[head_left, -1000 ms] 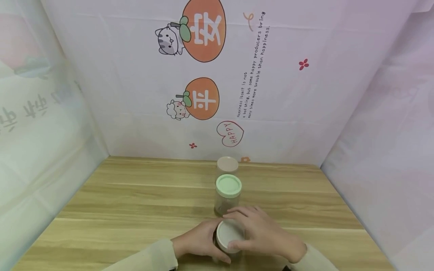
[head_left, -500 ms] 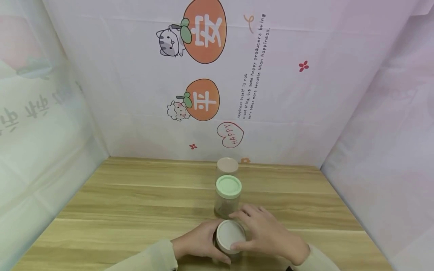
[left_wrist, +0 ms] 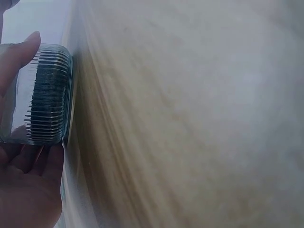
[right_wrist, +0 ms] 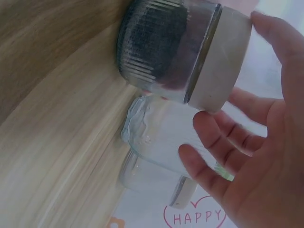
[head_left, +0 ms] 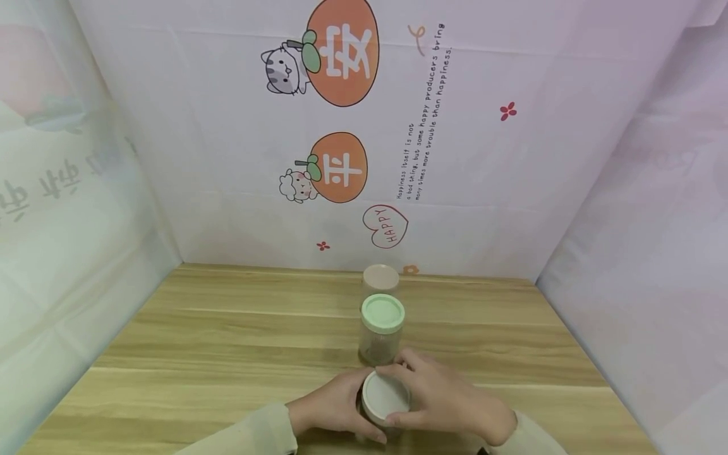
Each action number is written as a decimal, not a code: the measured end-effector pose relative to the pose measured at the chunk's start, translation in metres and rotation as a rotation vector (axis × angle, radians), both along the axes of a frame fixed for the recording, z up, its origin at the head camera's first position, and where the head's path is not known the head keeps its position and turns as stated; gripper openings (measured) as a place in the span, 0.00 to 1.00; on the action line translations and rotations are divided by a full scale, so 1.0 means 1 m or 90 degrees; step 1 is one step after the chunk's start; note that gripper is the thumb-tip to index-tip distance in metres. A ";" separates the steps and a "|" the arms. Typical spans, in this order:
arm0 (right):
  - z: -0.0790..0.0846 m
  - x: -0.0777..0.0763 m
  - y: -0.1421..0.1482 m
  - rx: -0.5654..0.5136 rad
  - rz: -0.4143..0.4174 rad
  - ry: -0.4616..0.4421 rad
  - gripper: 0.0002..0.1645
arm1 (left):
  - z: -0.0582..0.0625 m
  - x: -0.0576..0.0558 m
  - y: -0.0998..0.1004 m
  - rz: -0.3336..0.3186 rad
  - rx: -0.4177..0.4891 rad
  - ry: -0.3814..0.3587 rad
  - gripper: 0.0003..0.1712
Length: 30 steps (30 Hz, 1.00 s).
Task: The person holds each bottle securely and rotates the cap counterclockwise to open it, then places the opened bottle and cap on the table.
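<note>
A clear ribbed glass jar (right_wrist: 161, 42) with dark contents stands upright on the table near me. Its off-white lid (head_left: 385, 395) is on top. In the head view my left hand (head_left: 337, 406) grips the jar body from the left; the left wrist view shows the thumb on one side of the glass and the fingers on the other. My right hand (head_left: 446, 399) holds the lid by its rim from the right, thumb on the near side and fingers on the far side. In the right wrist view, some of its fingertips (right_wrist: 206, 124) lie at the lid's edge.
Directly behind stands a glass jar with a light green lid (head_left: 383, 313). Farther back, near the printed cloth wall (head_left: 227, 158), is another jar with a beige lid (head_left: 381, 277). White cloth also hangs at both sides of the wooden table (head_left: 239, 328).
My right fingers lifted away from the lid's far edge, then came back onto it, with the hand turned slightly. The left hand and the jars have stayed in place.
</note>
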State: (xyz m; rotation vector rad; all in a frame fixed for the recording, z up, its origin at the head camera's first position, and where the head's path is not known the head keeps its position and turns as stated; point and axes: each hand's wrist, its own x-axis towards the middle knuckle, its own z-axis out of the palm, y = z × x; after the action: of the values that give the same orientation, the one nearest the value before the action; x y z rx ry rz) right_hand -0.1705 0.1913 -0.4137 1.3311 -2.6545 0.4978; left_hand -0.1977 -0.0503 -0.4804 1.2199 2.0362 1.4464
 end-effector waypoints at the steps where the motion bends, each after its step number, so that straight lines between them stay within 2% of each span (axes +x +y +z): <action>1: 0.000 -0.001 0.000 -0.001 0.003 -0.001 0.44 | 0.000 0.000 0.000 0.000 0.000 0.000 0.47; 6: -0.002 -0.003 -0.001 -0.009 0.010 -0.006 0.46 | -0.001 0.000 0.000 0.001 -0.001 -0.002 0.47; 15: -0.002 -0.004 -0.003 -0.023 0.025 -0.002 0.44 | -0.001 0.000 -0.001 0.001 0.000 -0.005 0.45; 19: -0.002 -0.005 -0.001 -0.034 0.055 -0.009 0.40 | 0.000 0.000 -0.001 0.007 -0.005 -0.001 0.45; 26: 0.000 -0.007 -0.001 -0.055 0.148 -0.006 0.39 | 0.003 0.001 -0.001 0.003 0.004 0.010 0.48; 30: 0.000 -0.008 -0.003 -0.056 0.148 -0.032 0.41 | 0.001 0.000 0.000 -0.001 0.002 0.014 0.48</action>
State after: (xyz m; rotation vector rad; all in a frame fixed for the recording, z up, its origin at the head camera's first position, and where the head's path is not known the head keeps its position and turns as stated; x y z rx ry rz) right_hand -0.1785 0.1879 -0.4138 1.6293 -2.4964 0.6755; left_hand -0.1976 -0.0505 -0.4789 1.2449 2.0475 1.4424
